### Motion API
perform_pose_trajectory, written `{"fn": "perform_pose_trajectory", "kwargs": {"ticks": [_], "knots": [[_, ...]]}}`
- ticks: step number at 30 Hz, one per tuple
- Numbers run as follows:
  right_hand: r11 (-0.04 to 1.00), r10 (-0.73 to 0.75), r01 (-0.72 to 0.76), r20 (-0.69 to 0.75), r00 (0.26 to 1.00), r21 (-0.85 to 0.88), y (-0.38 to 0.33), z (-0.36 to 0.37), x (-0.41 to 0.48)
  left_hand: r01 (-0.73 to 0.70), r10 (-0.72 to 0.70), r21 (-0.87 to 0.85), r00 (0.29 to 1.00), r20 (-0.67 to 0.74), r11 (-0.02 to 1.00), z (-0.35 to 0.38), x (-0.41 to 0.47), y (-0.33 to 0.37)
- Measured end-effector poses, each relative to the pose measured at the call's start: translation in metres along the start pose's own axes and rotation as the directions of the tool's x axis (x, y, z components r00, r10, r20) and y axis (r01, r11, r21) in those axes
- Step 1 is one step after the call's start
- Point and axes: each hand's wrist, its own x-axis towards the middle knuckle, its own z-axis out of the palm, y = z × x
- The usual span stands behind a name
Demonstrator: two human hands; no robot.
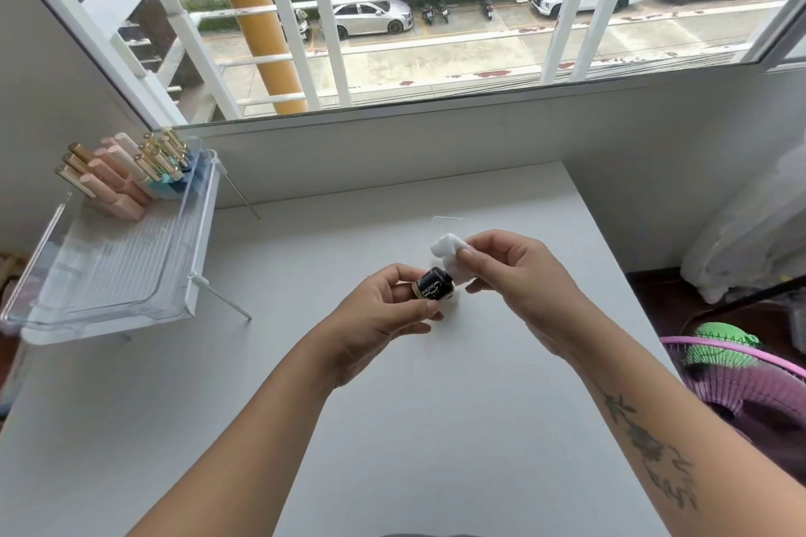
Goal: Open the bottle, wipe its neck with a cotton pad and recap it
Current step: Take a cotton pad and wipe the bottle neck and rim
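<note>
White desk [392, 427] under a window, clear rack [113, 270] of polish bottles at its left edge. We see the left hand [375, 318] pinching the small black bottle [433, 284] above the desk, tilted; the right hand [519, 275] pinches a folded cotton pad [449, 251] against its neck end. Neck itself is hidden by the pad; we can't spot the cap.

Bright, even daylight from the window [436, 13] ahead; no harsh glare on the white table [392, 427]. Only faint, soft shadows beneath the forearms and the clear acrylic organizer [109, 275]. Strong wide-angle distortion: window frame and table edges bowed and splayed toward the corners. Slight softness and compression smear throughout; label text on the small black bottle [433, 285] only partly legible.
</note>
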Motion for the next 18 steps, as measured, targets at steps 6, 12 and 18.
{"fn": "perform_pose_trajectory", "kwargs": {"ticks": [6, 12, 18], "knots": [[0.994, -0.006, 0.013, 0.069, 0.998, -0.104, -0.002, 0.001, -0.002, -0.001, 0.001, -0.059, 1.000, 0.011, 0.998, -0.002, -0.002, -0.002], [0.973, -0.057, 0.042, -0.060, 0.997, -0.226, -0.002, -0.002, 0.000, -0.019, 0.015, -0.089, 0.999, -0.044, 0.996, -0.002, -0.002, -0.006], [0.750, -0.380, 0.341, 0.053, 0.923, -0.566, 0.005, 0.019, -0.011, -0.063, 0.056, -0.075, 0.994, -0.095, 0.995, -0.002, -0.001, -0.006]]}}
